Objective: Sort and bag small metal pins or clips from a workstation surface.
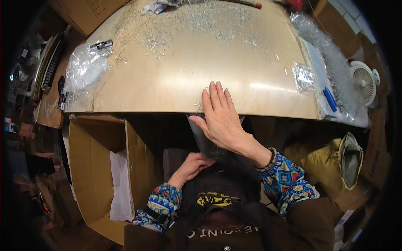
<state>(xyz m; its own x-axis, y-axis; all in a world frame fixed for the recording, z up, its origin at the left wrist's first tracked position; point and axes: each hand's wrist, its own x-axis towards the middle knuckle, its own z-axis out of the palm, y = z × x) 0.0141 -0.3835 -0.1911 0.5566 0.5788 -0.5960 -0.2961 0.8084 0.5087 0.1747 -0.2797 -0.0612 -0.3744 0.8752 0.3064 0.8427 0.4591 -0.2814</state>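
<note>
My right hand (222, 121) is open, its fingers stretched out over the front edge of the table and its palm above a dark grey, see-through plastic bag or sheet (200, 133). That sheet hangs down from the table edge towards my lap. Lower down, my left hand (192, 167) is closed, with its fingertips pinching the sheet's lower end. Beside my right thumb, a small bent wire hook (197, 105) lies at the table edge. Part of the sheet is hidden under my right hand.
Many tiny shiny pieces (197, 27) are scattered over the back of the table (159, 94). Clear plastic bags (86, 69) lie at its left, a blue marker (330, 99) at its right. An open cardboard box (98, 167) stands left, a yellow sack (324, 161) right, near a white fan (362, 83).
</note>
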